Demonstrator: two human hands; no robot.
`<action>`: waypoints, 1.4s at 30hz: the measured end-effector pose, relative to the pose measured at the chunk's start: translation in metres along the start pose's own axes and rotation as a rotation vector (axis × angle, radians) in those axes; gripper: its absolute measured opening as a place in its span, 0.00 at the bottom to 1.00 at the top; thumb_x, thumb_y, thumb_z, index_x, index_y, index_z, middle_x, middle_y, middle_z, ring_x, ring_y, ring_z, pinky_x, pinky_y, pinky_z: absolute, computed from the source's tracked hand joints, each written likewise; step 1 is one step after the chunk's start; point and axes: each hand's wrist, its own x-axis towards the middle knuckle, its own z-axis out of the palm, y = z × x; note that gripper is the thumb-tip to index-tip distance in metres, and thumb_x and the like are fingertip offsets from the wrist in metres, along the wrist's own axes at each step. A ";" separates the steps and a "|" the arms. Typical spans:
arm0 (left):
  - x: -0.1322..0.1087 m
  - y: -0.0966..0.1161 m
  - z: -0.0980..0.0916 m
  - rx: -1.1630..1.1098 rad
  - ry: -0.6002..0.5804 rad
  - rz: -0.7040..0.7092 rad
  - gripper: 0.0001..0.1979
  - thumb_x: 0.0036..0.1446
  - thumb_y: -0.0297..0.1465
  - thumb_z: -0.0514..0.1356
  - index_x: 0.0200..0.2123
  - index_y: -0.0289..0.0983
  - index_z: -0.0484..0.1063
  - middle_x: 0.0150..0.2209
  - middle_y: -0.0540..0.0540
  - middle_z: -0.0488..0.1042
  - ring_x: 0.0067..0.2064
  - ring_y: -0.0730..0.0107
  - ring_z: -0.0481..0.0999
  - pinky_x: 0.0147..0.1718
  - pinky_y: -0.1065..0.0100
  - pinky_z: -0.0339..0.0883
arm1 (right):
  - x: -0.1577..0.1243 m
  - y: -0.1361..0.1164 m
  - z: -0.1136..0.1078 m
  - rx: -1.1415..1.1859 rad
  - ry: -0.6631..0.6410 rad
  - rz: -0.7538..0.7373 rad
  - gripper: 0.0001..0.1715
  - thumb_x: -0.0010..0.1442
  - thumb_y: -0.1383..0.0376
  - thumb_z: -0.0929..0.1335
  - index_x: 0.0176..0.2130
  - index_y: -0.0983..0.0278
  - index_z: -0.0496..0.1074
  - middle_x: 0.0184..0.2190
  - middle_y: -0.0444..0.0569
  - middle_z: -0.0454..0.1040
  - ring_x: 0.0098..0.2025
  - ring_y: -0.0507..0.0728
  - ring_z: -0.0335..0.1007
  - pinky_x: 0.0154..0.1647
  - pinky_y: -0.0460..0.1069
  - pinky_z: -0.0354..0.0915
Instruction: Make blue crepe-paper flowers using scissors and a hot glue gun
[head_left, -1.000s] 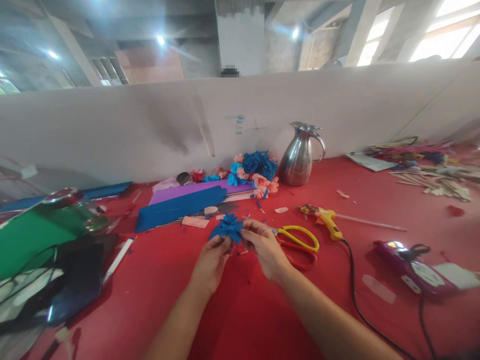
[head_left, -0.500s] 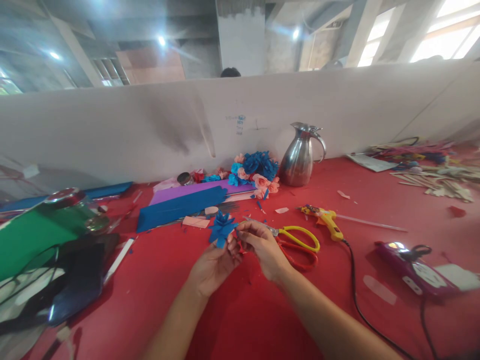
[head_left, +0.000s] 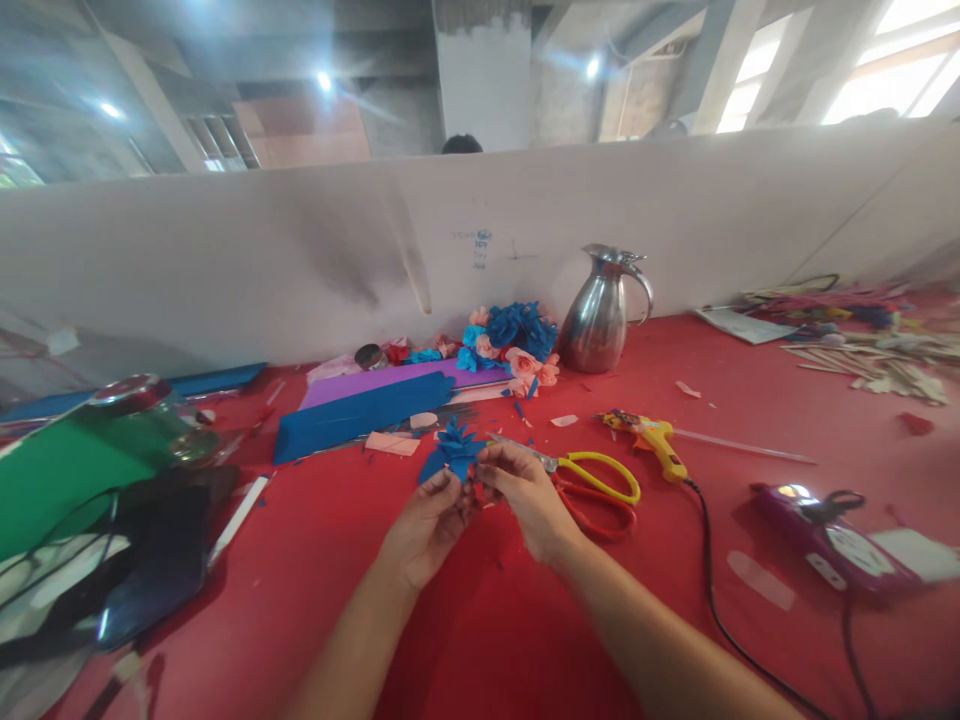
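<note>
Between my hands is a blue paper flower (head_left: 455, 450) with pointed petals spread outward. My left hand (head_left: 425, 525) holds it from below, thumb and fingers closed at its base. The fingertips of my right hand (head_left: 525, 497) are closed on the flower's right petal edge. Just behind my right hand lie scissors (head_left: 600, 478) with one yellow and one red handle, partly covered by that hand. Farther back sits a heap of finished paper flowers (head_left: 517, 345) in blue, light blue and pink.
A yellow glue gun (head_left: 656, 442) lies on the red table, its cord running toward a purple power strip (head_left: 836, 545). A steel jug (head_left: 598, 320) stands by the white partition (head_left: 300, 260). Blue paper (head_left: 360, 415), a glass jar (head_left: 142, 405) and a dark phone-like object (head_left: 154, 570) lie left.
The blue flower has turned and shifted slightly right in my fingers, now meeting the right fingertips more closely. The things on the table have stayed put.
</note>
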 end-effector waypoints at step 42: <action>-0.002 0.001 0.010 0.274 0.116 0.249 0.12 0.35 0.27 0.71 0.29 0.38 0.80 0.27 0.50 0.78 0.29 0.72 0.71 0.32 0.72 0.65 | 0.005 0.006 -0.004 -0.054 0.070 0.015 0.04 0.42 0.65 0.66 0.21 0.63 0.69 0.15 0.39 0.63 0.19 0.48 0.53 0.23 0.45 0.52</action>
